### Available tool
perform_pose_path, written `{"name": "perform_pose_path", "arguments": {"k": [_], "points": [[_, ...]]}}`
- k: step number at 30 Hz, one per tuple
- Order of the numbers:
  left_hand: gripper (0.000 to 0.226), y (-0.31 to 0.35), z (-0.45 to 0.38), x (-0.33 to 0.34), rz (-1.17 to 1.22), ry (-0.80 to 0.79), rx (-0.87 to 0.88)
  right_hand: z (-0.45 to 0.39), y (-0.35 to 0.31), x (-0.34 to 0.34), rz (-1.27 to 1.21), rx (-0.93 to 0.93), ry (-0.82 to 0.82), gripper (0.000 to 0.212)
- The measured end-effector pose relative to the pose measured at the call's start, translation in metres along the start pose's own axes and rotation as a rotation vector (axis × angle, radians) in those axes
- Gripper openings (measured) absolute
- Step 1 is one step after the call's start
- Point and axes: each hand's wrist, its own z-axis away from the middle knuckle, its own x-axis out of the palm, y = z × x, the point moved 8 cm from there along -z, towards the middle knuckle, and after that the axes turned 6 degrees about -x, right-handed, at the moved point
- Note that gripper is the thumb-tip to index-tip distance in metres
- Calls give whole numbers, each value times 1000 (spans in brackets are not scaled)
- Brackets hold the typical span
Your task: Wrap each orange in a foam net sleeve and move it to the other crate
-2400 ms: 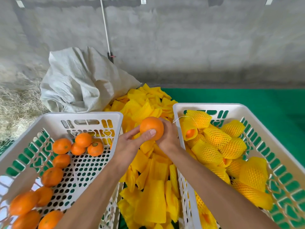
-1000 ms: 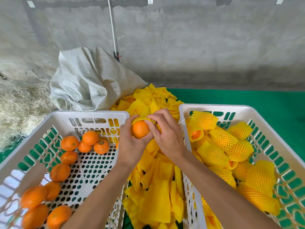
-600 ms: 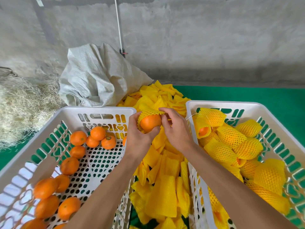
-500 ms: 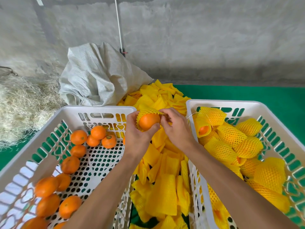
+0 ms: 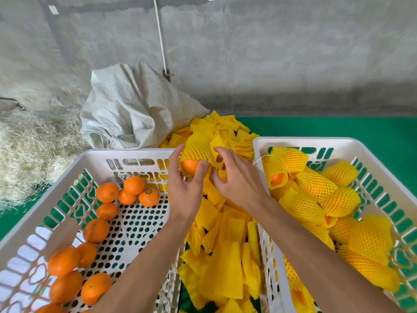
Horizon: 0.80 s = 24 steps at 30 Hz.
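Sitting between your two hands, the orange [image 5: 190, 166] is mostly covered by a yellow foam net sleeve [image 5: 198, 148], with only its near face bare at the sleeve's open end. Your left hand [image 5: 186, 188] curls around it from the left and below, thumb pressed across the bare peel and fingers behind the netting. Your right hand [image 5: 237, 177] is just to the right of the fruit, its fingers bent and pinching the sleeve's right edge. The wrapped orange is held above the gap between the two crates, over the loose pile of flat sleeves [image 5: 225, 256] that fills that gap.

To your left, the white crate [image 5: 97, 154] holds unwrapped oranges [image 5: 133, 185] scattered on its perforated floor. To your right, the other white crate [image 5: 316, 141] is packed with oranges already in netting [image 5: 316, 184]. Beyond the pile lies a crumpled grey sack [image 5: 135, 109], with straw [image 5: 29, 150] to its left and green matting [image 5: 338, 127] under the crates.
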Motion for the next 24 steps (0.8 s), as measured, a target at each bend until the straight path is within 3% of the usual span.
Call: {"name": "perform_pose_path", "arguments": {"k": [3, 7, 12, 16, 20, 24], "points": [[62, -8, -1, 6, 7, -60, -41, 3, 8, 8, 15, 70, -55, 53], [73, -21, -2, 13, 48, -131, -114, 2, 9, 6, 3, 81, -23, 44], [67, -16, -3, 6, -37, -55, -86, -3, 7, -5, -60, 80, 56, 34], [59, -11, -5, -4, -84, 49, -37, -6, -6, -8, 20, -35, 95, 29], [65, -12, -5, -12, -52, 132, -86, -6, -20, -14, 56, -166, 170, 29], [66, -16, -2, -4, 6, 75, -102, -4, -19, -13, 11, -113, 148, 31]]}}
